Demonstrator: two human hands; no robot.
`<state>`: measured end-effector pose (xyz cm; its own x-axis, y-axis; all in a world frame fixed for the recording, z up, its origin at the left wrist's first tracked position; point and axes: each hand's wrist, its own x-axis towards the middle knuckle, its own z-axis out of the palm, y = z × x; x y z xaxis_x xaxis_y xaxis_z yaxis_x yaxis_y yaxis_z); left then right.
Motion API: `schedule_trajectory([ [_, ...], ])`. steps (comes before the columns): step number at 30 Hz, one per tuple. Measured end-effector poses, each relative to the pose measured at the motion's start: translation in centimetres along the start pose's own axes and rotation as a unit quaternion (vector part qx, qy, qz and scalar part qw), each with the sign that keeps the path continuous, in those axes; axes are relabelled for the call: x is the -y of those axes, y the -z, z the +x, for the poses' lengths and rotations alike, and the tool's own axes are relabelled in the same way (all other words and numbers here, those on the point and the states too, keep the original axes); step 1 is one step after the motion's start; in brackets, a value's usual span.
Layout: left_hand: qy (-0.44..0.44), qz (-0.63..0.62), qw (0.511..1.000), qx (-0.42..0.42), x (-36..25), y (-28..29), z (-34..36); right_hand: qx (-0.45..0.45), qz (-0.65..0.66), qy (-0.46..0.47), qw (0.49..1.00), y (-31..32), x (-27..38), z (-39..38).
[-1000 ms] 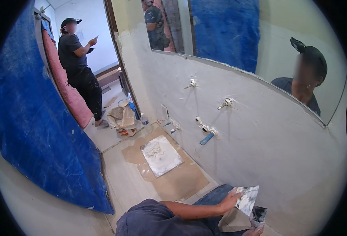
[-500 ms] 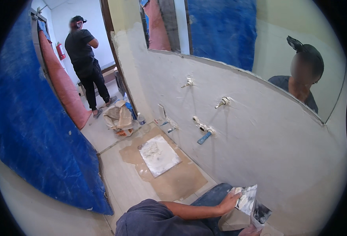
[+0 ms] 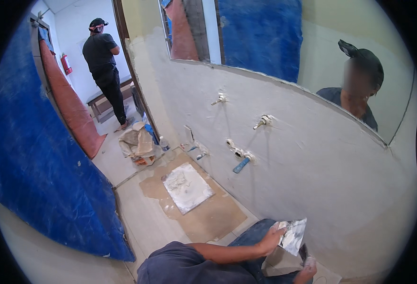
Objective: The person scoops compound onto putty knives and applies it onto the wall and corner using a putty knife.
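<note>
At lower right, my left grip [image 3: 270, 242] is pinching the white-smeared plate [image 3: 294, 235], probably for steadiness; my right grip [image 3: 306, 271], the scraper [image 3: 304, 253].

Far white wall [image 3: 71, 29] brightest; soft shadows under pipe stubs [image 3: 264, 121]; blurred patch in mirror [image 3: 260, 40]; fisheye curve, black rim

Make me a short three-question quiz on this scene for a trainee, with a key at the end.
1. What does the person's left hand hold?
2. True or false: the person's right hand is empty.
3. Fill in the colour: the white-covered board lies on a ____ sheet.

Key:
1. A flat plate smeared with white.
2. False; it holds a dark flat blade.
3. Brown.
</note>
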<state>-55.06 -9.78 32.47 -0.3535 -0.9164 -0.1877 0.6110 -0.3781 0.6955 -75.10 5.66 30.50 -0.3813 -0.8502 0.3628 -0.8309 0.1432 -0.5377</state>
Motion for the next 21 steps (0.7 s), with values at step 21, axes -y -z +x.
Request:
schedule_trajectory([
  [21, 0.157, -0.017, 0.979, 0.129, -3.5, -1.7, 0.9, 0.247, 0.421, -0.358, 0.796, 0.0, -2.2, 2.0],
])
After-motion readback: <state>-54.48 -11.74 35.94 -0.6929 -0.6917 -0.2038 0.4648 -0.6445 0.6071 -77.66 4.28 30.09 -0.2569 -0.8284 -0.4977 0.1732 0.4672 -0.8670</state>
